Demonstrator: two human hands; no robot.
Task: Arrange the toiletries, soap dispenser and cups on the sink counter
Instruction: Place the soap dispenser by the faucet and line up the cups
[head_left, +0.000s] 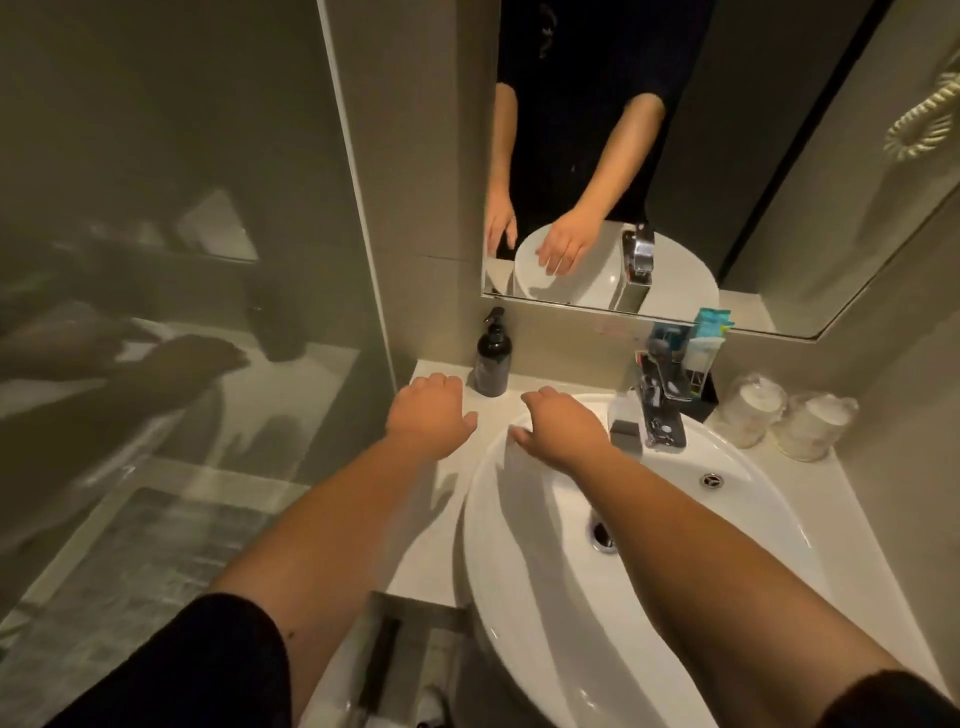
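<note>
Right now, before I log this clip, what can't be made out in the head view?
- Toiletries holder: the faucet covers its lower part; packet labels are too small to read.
- Wrapped cups: plastic film blurs them, so their count is unclear.
- Soap dispenser: label too dark to read.
- Left hand and right hand: seen from the back, fingers curled down, so any contact with counter or basin is hidden.
</note>
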